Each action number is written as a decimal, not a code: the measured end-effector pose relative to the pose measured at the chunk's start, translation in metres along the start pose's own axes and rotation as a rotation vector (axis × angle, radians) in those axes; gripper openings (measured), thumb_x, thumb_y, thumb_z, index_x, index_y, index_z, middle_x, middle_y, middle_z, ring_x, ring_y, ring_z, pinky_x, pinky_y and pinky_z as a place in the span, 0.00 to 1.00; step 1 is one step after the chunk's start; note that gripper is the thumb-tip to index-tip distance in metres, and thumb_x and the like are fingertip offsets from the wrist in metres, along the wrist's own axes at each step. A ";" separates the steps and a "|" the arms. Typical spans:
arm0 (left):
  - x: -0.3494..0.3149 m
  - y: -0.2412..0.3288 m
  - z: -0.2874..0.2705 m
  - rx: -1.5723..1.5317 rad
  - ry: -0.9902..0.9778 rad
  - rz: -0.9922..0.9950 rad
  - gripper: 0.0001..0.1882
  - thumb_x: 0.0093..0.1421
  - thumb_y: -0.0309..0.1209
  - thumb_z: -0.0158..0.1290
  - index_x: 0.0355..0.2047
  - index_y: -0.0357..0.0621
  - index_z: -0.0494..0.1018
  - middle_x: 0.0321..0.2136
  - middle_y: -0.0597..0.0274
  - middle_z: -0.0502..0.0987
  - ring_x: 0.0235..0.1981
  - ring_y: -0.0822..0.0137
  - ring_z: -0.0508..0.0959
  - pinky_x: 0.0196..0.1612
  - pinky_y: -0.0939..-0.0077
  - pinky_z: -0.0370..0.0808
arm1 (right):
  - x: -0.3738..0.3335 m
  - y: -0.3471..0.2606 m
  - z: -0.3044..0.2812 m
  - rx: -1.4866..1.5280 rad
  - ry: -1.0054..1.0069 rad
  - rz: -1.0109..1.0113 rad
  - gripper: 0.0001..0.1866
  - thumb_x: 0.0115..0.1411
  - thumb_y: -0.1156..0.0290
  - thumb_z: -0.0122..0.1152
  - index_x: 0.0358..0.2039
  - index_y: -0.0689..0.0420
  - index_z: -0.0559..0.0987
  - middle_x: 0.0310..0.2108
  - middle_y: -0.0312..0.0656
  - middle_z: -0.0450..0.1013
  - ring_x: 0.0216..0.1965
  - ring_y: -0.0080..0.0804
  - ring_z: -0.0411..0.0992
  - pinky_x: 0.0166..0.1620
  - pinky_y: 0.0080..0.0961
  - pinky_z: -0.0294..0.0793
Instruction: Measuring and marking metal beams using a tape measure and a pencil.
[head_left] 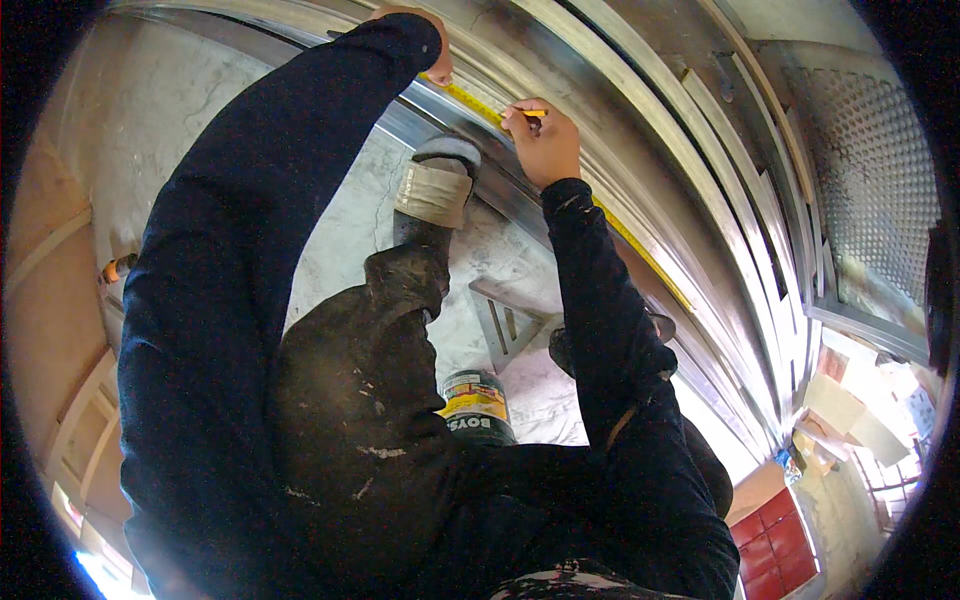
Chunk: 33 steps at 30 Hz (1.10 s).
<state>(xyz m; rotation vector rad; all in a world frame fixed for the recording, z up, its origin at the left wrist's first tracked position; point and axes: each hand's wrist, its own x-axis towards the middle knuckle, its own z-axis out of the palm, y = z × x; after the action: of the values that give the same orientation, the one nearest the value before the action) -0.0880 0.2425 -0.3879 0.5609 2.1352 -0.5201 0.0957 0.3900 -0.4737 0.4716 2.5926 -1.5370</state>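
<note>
Dark sleeves (215, 260) take up most of the close view, with the person's paint-flecked trousers (350, 390) bent at the knee right below them. Up top, both hands are at a yellow tape measure (472, 101) stretched along some long metal bars (580, 60). Left hand (440, 62) is right at the upper-left end of the visible tape; the cuff hides a lot of it, so can't tell if it's actually gripping or just resting there. Right hand (552, 147) is closed up small, fingertips pinching a short yellow pencil (535, 113), with the tape running right by those fingers. It goes out of sight behind the hand, then pops out again past the wrist and carries on down to the right along the bars. One shoe (447, 150) sits just below the tape, and a triangular metal piece (505, 320) and a bucket (477, 405) are on the floor (345, 215) between the legs.
</note>
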 end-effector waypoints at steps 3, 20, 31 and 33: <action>0.005 -0.002 0.004 -0.004 0.012 -0.001 0.34 0.50 0.60 0.59 0.50 0.50 0.78 0.51 0.58 0.78 0.53 0.58 0.76 0.53 0.55 0.73 | 0.000 0.000 0.001 -0.037 0.022 -0.056 0.10 0.59 0.67 0.62 0.34 0.60 0.81 0.28 0.41 0.80 0.29 0.27 0.78 0.37 0.21 0.75; 0.002 -0.002 0.002 -0.002 0.028 0.006 0.34 0.51 0.59 0.58 0.52 0.53 0.77 0.53 0.58 0.76 0.55 0.57 0.74 0.56 0.58 0.72 | -0.004 0.006 0.005 0.033 0.077 -0.058 0.07 0.60 0.69 0.62 0.35 0.60 0.80 0.30 0.40 0.81 0.33 0.23 0.80 0.36 0.18 0.74; 0.009 -0.003 0.007 -0.013 0.049 -0.004 0.33 0.48 0.60 0.60 0.50 0.53 0.78 0.51 0.58 0.77 0.53 0.57 0.76 0.55 0.58 0.72 | -0.003 0.009 0.006 0.010 0.072 -0.061 0.09 0.57 0.63 0.63 0.33 0.55 0.82 0.27 0.44 0.80 0.27 0.35 0.78 0.34 0.30 0.76; 0.011 -0.003 0.011 -0.021 0.068 -0.003 0.33 0.48 0.60 0.60 0.49 0.53 0.79 0.50 0.58 0.78 0.53 0.57 0.76 0.55 0.58 0.72 | -0.004 0.005 0.007 -0.005 0.053 -0.060 0.09 0.57 0.63 0.63 0.33 0.54 0.82 0.27 0.44 0.79 0.27 0.35 0.77 0.34 0.30 0.76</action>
<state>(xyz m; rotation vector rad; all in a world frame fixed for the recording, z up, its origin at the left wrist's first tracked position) -0.0891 0.2361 -0.4025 0.5708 2.2038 -0.4855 0.1001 0.3856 -0.4799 0.4443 2.6729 -1.5561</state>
